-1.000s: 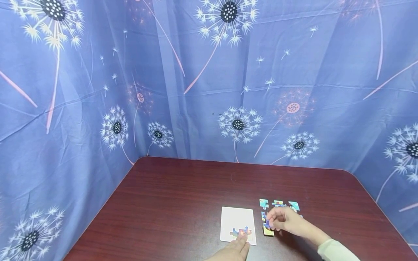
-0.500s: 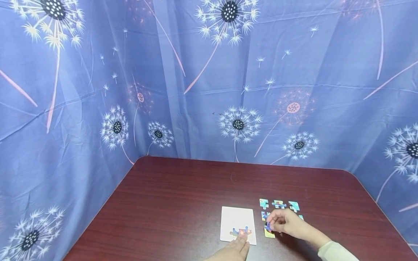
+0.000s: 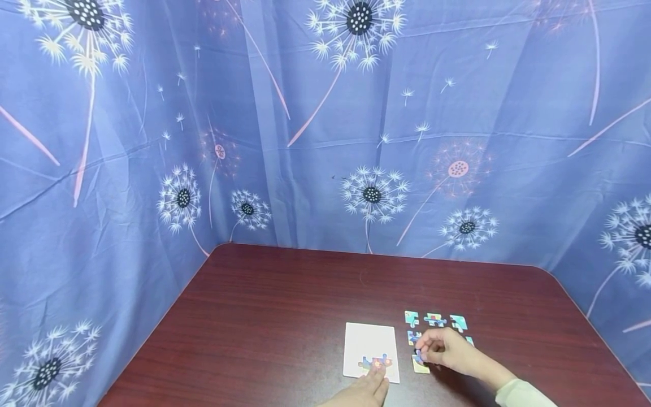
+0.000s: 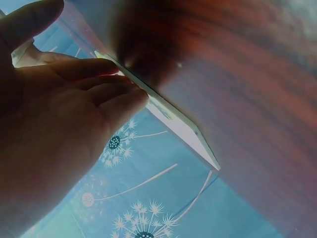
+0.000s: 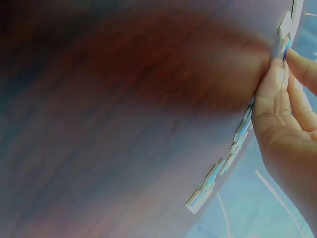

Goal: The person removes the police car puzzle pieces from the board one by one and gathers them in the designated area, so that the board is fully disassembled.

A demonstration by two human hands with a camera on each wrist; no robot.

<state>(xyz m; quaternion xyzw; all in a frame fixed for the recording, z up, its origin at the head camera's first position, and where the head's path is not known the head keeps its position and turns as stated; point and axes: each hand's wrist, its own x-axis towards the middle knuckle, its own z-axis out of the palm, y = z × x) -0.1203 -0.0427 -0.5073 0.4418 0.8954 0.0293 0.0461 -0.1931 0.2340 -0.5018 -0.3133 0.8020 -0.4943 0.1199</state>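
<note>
A white square puzzle board (image 3: 369,339) lies on the table, with a few joined puzzle pieces (image 3: 382,360) along its near edge. My left hand (image 3: 360,391) rests its extended fingertips on those pieces; in the left wrist view the fingers (image 4: 119,101) lie straight over the board's edge (image 4: 185,128). To the board's right, my right hand (image 3: 450,350) pinches the blue upper part of a yellow-and-blue puzzle piece (image 3: 421,366) between thumb and fingers, close to the tabletop. The right wrist view shows the fingertips (image 5: 278,72) at that piece's edge.
Several loose puzzle pieces lie beyond the right hand, including a light blue corner piece (image 3: 411,319), a middle piece (image 3: 434,320) and another corner piece (image 3: 459,323). The right hand partly covers others. The dark red table (image 3: 264,316) meets a blue dandelion-print curtain (image 3: 305,186) behind.
The yellow-and-blue piece has shifted slightly right and nearer the person, with my right hand's fingers at its upper edge. My left hand stays in place on the board.
</note>
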